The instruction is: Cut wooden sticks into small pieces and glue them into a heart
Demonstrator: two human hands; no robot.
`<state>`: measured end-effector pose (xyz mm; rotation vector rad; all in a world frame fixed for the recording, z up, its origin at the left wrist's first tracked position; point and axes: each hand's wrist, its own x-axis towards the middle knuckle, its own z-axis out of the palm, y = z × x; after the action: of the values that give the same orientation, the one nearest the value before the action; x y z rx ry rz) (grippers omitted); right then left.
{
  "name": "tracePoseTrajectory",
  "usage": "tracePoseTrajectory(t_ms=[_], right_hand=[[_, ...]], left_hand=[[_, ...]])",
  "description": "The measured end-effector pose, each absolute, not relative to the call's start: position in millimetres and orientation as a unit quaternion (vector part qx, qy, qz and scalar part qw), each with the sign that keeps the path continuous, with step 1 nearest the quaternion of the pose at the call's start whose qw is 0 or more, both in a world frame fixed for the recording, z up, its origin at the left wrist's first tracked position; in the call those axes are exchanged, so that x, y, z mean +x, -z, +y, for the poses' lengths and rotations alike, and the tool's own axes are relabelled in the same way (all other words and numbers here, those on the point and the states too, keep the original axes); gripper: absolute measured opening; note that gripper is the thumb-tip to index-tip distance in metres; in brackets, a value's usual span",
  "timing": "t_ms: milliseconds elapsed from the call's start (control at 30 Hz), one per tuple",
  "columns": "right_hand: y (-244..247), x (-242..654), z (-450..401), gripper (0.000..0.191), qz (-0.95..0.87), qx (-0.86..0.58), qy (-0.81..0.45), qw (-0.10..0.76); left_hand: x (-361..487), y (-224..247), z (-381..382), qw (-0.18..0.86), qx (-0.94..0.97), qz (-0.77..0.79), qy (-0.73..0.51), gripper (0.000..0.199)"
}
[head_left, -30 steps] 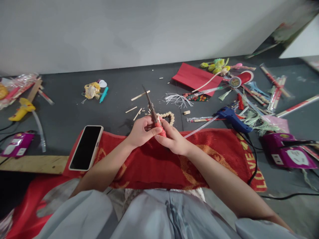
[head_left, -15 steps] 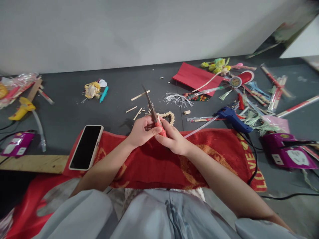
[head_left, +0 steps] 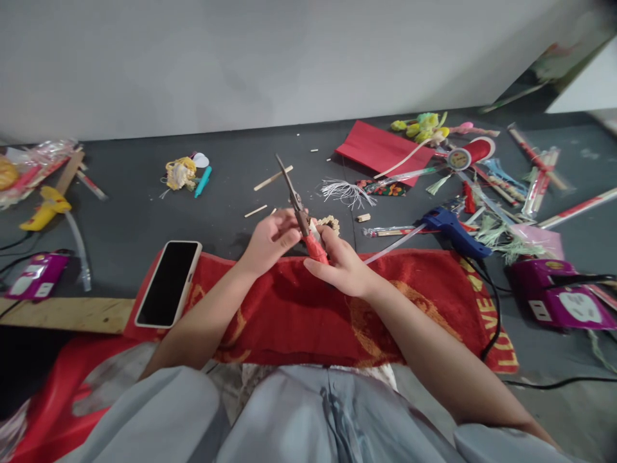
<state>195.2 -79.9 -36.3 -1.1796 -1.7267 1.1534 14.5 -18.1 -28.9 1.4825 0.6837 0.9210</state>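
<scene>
Red-handled scissors (head_left: pixel 314 247) are in my right hand (head_left: pixel 343 262), their dark blades pointing up and away to the left. My left hand (head_left: pixel 272 243) is just left of the scissors, its fingers curled near the pivot; whatever its fingertips hold is too small to make out. Beyond my right fingers lies a chain of small pale wooden pieces (head_left: pixel 330 223), partly hidden by the hand. Thin wooden sticks (head_left: pixel 273 178) rest on the dark table past the blades.
A red towel (head_left: pixel 289 308) lies under my forearms, with a phone (head_left: pixel 168 284) at its left. To the right are a blue glue gun (head_left: pixel 456 231), red paper (head_left: pixel 380 151), a thread spool (head_left: pixel 471 153) and a purple box (head_left: pixel 559 294). A yellow glue gun (head_left: pixel 47 209) sits left.
My left hand has moved slightly away from the scissors' handle. The red handle shows more, and my right hand has shifted a little to the right.
</scene>
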Motion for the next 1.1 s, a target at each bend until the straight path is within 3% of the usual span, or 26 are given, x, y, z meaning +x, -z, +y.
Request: tracePoseTrajectory(t_ms=[100,233,367,500,667,900,1100], right_hand=[[32,199,-81,0.047,-0.678,-0.492,-0.424,0.344],[27,199,-83,0.045,-0.692,-0.517,-0.395,0.312],[23,195,-87,0.046,-0.694,-0.541,-0.373,0.294],[21,193,-89,0.044,-0.695,-0.551,-0.377,0.269],[16,195,-90,0.039,-0.706,-0.545,-0.368,0.262],[9,198,-89,0.041,-0.714,-0.545,-0.372,0.234],[8,199,-88,0.042,-0.714,-0.539,-0.381,0.236]], left_hand=[[5,27,-6,0.524,0.613,0.33,-0.49,0.062],[-10,23,6,0.302,0.664,0.403,-0.552,0.048],[-22,18,8,0.093,0.744,0.425,-0.506,0.033],[-27,16,8,-0.037,0.793,0.417,-0.443,0.026],[-30,16,9,-0.055,0.806,0.408,-0.426,0.023],[-33,4,6,0.035,0.804,0.395,-0.443,0.024],[-32,-5,1,0.043,0.816,0.415,-0.399,0.025]])
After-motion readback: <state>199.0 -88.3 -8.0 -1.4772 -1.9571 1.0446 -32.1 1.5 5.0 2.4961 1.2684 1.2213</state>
